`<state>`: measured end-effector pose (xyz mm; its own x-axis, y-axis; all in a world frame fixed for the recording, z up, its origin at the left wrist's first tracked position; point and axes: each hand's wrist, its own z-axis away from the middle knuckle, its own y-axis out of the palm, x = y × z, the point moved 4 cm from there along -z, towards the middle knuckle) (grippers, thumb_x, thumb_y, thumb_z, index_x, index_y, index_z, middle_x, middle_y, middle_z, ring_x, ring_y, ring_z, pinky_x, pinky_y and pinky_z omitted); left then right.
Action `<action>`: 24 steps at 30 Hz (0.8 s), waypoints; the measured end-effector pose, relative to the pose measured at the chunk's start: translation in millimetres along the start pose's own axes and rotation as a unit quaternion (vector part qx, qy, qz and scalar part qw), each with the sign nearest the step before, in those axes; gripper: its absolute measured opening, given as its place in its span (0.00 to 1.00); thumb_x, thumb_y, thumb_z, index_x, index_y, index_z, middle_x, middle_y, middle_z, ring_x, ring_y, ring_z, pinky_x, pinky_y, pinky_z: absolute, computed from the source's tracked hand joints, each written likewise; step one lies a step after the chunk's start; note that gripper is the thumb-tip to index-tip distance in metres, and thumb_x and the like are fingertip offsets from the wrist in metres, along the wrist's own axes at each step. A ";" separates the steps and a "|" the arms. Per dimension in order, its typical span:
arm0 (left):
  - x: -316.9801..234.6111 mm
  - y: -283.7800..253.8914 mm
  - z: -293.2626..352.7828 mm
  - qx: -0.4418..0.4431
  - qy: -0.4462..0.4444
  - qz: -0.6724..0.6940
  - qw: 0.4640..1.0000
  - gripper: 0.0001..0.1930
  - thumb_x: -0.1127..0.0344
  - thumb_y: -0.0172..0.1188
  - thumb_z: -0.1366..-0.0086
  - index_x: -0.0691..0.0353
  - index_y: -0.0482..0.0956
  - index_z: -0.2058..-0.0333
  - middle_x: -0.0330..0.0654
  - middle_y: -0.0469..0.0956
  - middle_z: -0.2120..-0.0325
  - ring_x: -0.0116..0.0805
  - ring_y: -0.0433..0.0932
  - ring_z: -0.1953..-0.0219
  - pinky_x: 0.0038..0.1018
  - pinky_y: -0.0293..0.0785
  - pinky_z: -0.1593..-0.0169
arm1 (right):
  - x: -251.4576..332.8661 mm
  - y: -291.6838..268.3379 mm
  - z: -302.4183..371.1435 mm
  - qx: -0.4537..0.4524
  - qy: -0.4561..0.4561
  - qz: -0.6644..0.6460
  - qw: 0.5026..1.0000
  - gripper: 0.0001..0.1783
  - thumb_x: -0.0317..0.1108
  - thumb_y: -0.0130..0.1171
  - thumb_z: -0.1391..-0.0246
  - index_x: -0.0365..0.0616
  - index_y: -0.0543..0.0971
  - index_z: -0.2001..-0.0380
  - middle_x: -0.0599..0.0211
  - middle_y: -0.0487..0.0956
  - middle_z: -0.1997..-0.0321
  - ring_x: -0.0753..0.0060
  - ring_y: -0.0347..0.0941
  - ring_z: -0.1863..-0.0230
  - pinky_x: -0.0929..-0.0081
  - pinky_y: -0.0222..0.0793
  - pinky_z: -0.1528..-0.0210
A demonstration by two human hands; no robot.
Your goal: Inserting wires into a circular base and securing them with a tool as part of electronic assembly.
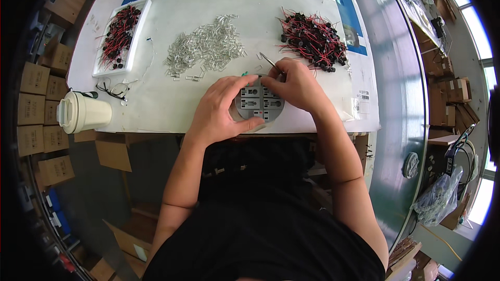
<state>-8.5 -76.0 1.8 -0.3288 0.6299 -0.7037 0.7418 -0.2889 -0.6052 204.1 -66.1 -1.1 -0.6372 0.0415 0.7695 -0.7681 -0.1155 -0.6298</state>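
Observation:
At the table's near edge lies a round grey plastic piece (253,103) with several rectangular slotted sockets. My left hand (216,106) curves round its left side, thumb at the near rim and fingers at the far rim, gripping it. A slim pointed metal tool, which looks like tweezers (269,61), is held in my right hand (298,84), its tip pointing up and to the left. The right thumb and fingertips press at the far right part of the grey piece. A small green bit (245,73) shows by my left fingertips; what lies under the fingers is hidden.
Beyond my hands spreads a heap of small shiny U-shaped clips (208,47). Black parts with red wires (313,41) are piled at the far right. More fill a white tray (136,36) at left, near eyeglasses (115,91) and a cream lidded cup (88,114).

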 end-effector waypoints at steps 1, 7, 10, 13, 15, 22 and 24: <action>-0.2 -0.2 -0.1 0.001 -0.005 0.003 1.000 0.41 0.55 0.82 0.50 0.56 0.76 0.37 0.43 0.83 0.48 0.49 0.80 0.45 0.42 0.76 0.41 | 0.4 0.6 0.0 -0.006 -0.016 0.015 1.000 0.14 0.38 0.71 0.43 0.35 0.85 0.68 0.72 0.80 0.73 0.83 0.71 0.73 0.75 0.69 0.70; -0.7 -0.3 -0.1 0.002 -0.014 0.014 1.000 0.41 0.55 0.82 0.50 0.56 0.76 0.37 0.43 0.83 0.48 0.49 0.80 0.45 0.42 0.76 0.41 | -2.9 -5.8 -1.6 0.072 0.028 -0.078 0.994 0.18 0.40 0.68 0.49 0.31 0.85 0.67 0.48 0.84 0.67 0.54 0.84 0.64 0.61 0.78 0.58; -1.3 0.1 -0.3 0.000 -0.012 0.007 1.000 0.41 0.56 0.82 0.50 0.56 0.76 0.37 0.43 0.83 0.48 0.49 0.80 0.45 0.42 0.76 0.41 | -1.6 -2.3 -2.9 0.066 0.025 -0.059 0.996 0.19 0.41 0.67 0.49 0.32 0.86 0.67 0.47 0.84 0.65 0.49 0.83 0.61 0.59 0.78 0.55; -2.8 0.0 -1.0 0.000 -0.007 0.000 1.000 0.41 0.56 0.81 0.51 0.56 0.76 0.37 0.43 0.82 0.48 0.49 0.80 0.45 0.42 0.76 0.41 | 2.0 -0.6 -5.9 0.030 -0.008 0.013 0.999 0.14 0.37 0.67 0.48 0.32 0.83 0.69 0.57 0.80 0.71 0.69 0.76 0.70 0.67 0.73 0.64; -3.9 -0.2 -2.0 -0.002 0.002 -0.008 1.000 0.41 0.56 0.81 0.50 0.56 0.77 0.38 0.43 0.82 0.48 0.49 0.79 0.45 0.42 0.76 0.41 | 3.2 -0.3 -7.5 0.037 -0.007 0.020 0.999 0.15 0.37 0.67 0.48 0.32 0.83 0.69 0.57 0.79 0.71 0.68 0.76 0.69 0.67 0.73 0.64; -2.7 -0.8 -2.3 0.005 0.001 -0.008 1.000 0.40 0.55 0.81 0.49 0.57 0.76 0.38 0.44 0.82 0.48 0.50 0.79 0.45 0.43 0.76 0.40 | 5.7 -2.1 -11.1 0.057 -0.026 0.056 0.997 0.16 0.38 0.67 0.46 0.32 0.82 0.69 0.58 0.78 0.71 0.69 0.76 0.67 0.67 0.72 0.63; -2.1 -1.6 -2.2 0.005 0.003 -0.009 1.000 0.39 0.55 0.81 0.48 0.57 0.76 0.38 0.44 0.83 0.49 0.50 0.79 0.45 0.43 0.75 0.40 | -0.2 -2.7 -8.6 0.074 -0.044 0.018 0.996 0.16 0.40 0.66 0.41 0.34 0.82 0.68 0.64 0.76 0.73 0.75 0.73 0.70 0.70 0.69 0.66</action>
<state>-7.7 -75.3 5.1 -0.3385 0.6393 -0.6904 0.7295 -0.2851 -0.6217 205.7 -57.2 -0.4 -0.6512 -0.0517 0.7571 -0.7230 -0.2610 -0.6397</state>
